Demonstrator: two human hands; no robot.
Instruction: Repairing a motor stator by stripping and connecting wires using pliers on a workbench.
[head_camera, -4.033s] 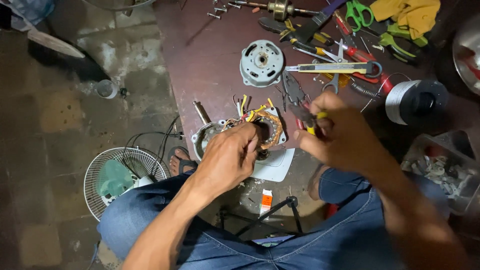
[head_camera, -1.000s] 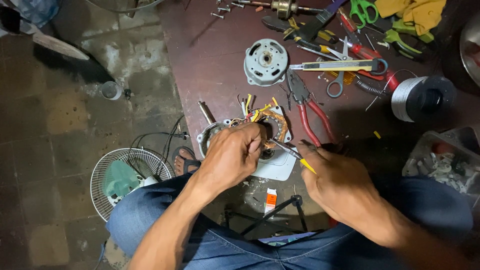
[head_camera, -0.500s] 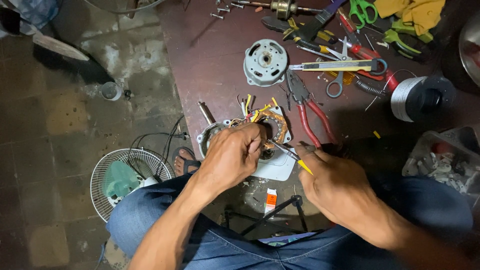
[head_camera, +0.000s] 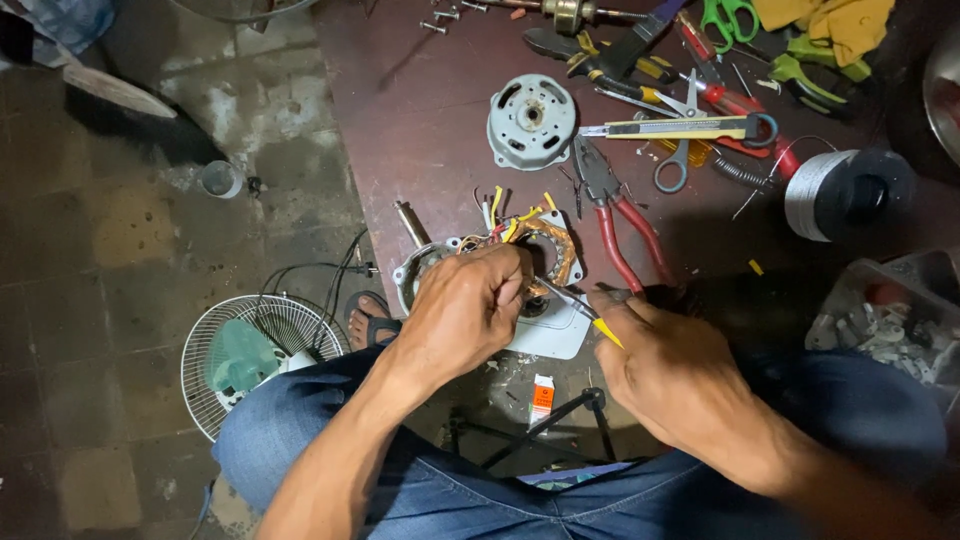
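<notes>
Two hands close: left hand (head_camera: 462, 310) clamped on fan motor (head_camera: 520, 262); right hand (head_camera: 665, 365) pinching thin probe (head_camera: 572, 298); a slip risks nicking copper windings.

A small rectangular box (head_camera: 541, 397) lies on the floor near the person, between the knees, just below the white plate under the motor; it is white with an orange band across its upper part; no screens or signs show; any other labels are too small to tell.
</notes>
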